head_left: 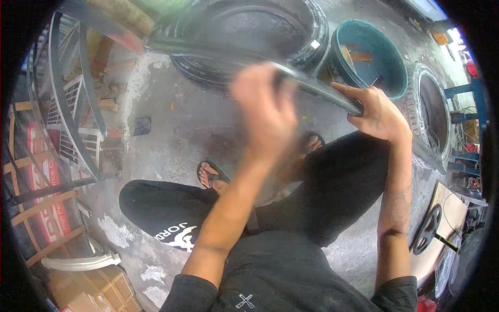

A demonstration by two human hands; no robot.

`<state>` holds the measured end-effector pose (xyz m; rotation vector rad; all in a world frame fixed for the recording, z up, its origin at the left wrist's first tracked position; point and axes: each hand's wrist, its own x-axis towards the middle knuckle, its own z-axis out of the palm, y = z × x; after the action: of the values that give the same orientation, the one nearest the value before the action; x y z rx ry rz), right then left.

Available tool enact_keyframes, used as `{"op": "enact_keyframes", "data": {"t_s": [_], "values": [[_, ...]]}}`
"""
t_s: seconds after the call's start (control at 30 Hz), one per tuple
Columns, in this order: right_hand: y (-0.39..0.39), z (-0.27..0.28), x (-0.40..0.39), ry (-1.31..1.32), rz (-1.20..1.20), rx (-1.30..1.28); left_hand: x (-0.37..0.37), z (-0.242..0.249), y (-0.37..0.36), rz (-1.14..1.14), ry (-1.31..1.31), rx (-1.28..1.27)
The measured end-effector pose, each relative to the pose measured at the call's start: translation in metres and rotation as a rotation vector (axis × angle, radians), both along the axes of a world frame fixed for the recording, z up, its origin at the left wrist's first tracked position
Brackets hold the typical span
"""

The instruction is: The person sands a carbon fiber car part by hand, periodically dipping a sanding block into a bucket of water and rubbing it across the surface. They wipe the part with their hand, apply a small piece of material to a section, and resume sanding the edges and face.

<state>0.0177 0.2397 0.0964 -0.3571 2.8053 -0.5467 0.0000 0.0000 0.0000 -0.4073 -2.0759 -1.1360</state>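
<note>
A long dark bar or tube [322, 89] runs slantwise across the upper middle, from the upper left down to my right hand. My right hand [377, 110] is closed around its lower right end, with the index finger stretched along it. My left hand [267, 106] is at the middle of the bar, smeared by motion; whether its fingers touch the bar cannot be made out. The bar's far left part is blurred. Behind it, large black tires [200, 73] lie stacked on the floor.
A teal tub [400, 78] with wooden pieces inside stands beyond my right hand. Another tire [420, 99] leans at the right, near blue metal framing [481, 112]. Metal racks [56, 99] stand at the left, above cardboard boxes [99, 286]. A black wheel-shaped part [427, 229] lies lower right.
</note>
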Motion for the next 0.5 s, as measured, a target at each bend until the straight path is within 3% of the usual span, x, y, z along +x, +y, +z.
{"op": "enact_keyframes", "data": {"t_s": [0.1, 0.17, 0.33, 0.43, 0.5], "values": [[0.003, 0.008, 0.003, -0.048, -0.055, 0.003, -0.011, 0.003, -0.014, -0.134, 0.077, -0.145], [0.007, -0.001, 0.001, -0.005, -0.027, -0.054, -0.042, -0.007, -0.049, 0.053, -0.019, 0.134], [0.002, -0.007, -0.002, 0.003, -0.033, -0.073, 0.011, 0.003, 0.008, -0.09, -0.015, -0.076], [-0.001, -0.003, -0.003, -0.011, -0.042, -0.058, -0.024, -0.002, -0.038, -0.057, 0.081, -0.192], [0.001, -0.009, -0.001, -0.006, -0.046, -0.062, -0.046, -0.001, -0.062, 0.114, -0.111, 0.153]]}}
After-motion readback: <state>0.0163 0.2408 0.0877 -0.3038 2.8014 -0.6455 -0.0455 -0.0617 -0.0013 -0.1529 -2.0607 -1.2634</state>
